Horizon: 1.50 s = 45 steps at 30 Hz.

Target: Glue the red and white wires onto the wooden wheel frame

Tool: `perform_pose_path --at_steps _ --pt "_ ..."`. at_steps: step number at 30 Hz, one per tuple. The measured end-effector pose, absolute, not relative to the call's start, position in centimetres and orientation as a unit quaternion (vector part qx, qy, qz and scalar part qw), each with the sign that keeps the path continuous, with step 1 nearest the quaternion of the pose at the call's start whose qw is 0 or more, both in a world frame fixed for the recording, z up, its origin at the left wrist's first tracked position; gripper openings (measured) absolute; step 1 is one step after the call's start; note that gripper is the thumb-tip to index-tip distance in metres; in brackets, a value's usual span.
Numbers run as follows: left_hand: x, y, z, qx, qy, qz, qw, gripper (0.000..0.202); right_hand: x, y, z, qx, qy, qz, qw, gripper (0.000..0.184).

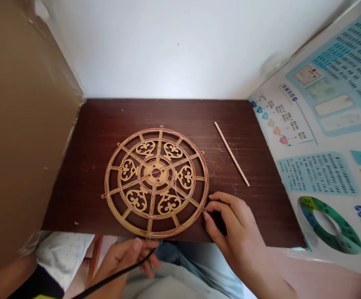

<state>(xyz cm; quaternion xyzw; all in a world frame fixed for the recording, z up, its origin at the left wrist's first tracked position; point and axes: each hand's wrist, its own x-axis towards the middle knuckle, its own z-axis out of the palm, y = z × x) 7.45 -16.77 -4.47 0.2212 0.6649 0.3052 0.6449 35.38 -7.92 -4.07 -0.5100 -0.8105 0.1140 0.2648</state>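
A round, gold-coloured openwork frame (150, 226) lies flat on the dark wooden board, with spokes, scrollwork hearts and small tabs around its rim. Thin reddish and white wires run along its rings and spokes, and one pale loop crosses the right-hand scrolls. My right hand (235, 224) pinches a rim tab at the lower right with thumb and index finger. At the board's near edge my left hand (129, 257) is curled beside the bottom tab; what its fingers grip is partly hidden. A black cord (115, 275) crosses in front of that hand, ending near its fingers.
A thin pale stick (232, 153) lies slanted on the board (87, 158) to the right of the frame. A brown panel (21, 124) stands at left, a white wall (174, 54) behind, and a printed poster panel (323, 166) at right.
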Motion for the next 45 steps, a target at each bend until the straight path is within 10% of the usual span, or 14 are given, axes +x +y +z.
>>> perform_pose_path --at_steps 27,45 --pt "10.0 -16.6 -3.9 0.233 0.581 0.299 0.72 0.082 33.8 -6.8 -1.0 -0.444 -0.821 0.154 0.325 0.018" --pt "9.7 -19.1 -7.4 0.216 0.579 0.273 0.737 0.037 29.7 -2.3 -0.3 -0.322 -0.931 0.098 0.138 0.039"
